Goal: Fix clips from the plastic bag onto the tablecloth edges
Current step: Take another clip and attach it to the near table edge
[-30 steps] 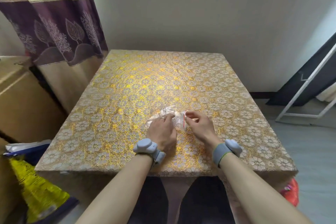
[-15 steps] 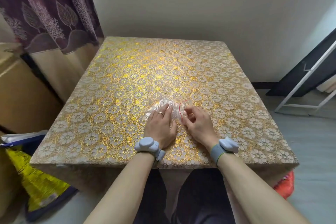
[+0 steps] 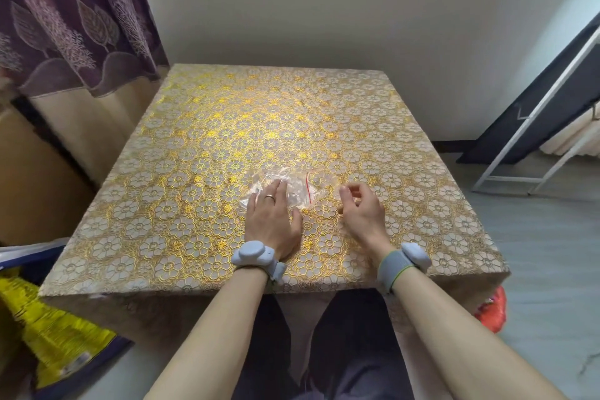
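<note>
View from the head camera, looking down on one bench covered by one gold floral tablecloth (image 3: pixel 227 127). I count two hands and one plastic bag (image 3: pixel 292 187); the clips inside the clear bag are too faint for me to count. The bag lies flat on the tablecloth near the front middle of the bench, with one thin red line running across its right end. My left hand (image 3: pixel 271 221) lies palm down with the fingers stretched forward, their tips pressing on the left part of the bag; one ring shows on this hand. My right hand (image 3: pixel 362 213) hovers just right of the bag, fingers curled loosely inward with thumb and forefinger drawn near each other; I cannot tell whether anything is pinched between them, and it does not touch the bag. Each wrist carries one grey band with a pale sensor unit, two in all. One purple patterned curtain (image 3: pixel 71 26) hangs at left, one yellow bag (image 3: pixel 55 334) lies on the floor at lower left, and one white frame (image 3: pixel 532 127) leans at right
</note>
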The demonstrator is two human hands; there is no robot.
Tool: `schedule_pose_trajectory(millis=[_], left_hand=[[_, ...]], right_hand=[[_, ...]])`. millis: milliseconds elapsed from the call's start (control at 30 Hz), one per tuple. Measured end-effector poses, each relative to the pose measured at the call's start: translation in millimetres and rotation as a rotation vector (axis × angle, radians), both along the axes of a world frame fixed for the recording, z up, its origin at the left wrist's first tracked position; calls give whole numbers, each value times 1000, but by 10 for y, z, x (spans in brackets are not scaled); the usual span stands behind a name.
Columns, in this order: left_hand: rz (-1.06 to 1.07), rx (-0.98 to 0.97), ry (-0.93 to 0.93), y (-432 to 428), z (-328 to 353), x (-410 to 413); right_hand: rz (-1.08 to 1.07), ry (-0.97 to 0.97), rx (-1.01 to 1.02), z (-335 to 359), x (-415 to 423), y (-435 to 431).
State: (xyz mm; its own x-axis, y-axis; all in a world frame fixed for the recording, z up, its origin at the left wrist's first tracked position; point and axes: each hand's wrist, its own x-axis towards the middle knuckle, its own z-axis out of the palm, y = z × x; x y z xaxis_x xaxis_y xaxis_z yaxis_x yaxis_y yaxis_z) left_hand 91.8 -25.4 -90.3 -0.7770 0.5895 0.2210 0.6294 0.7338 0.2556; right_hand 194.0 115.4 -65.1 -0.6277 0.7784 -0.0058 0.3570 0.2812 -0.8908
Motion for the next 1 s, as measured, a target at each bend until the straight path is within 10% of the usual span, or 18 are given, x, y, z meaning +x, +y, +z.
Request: schedule_pose_trajectory(millis=[433,767,1000], left_hand=[[-117,390,29,-257,174,190],[-458,266,-1067,-34,528,846],[-526,157,-1183,-35,521,1029]], right_hand=[[100,162,-884,231,827,-177],[149,187,-1265,-35,1353,-349],[92,130,-1183,-236,1618,-469]])
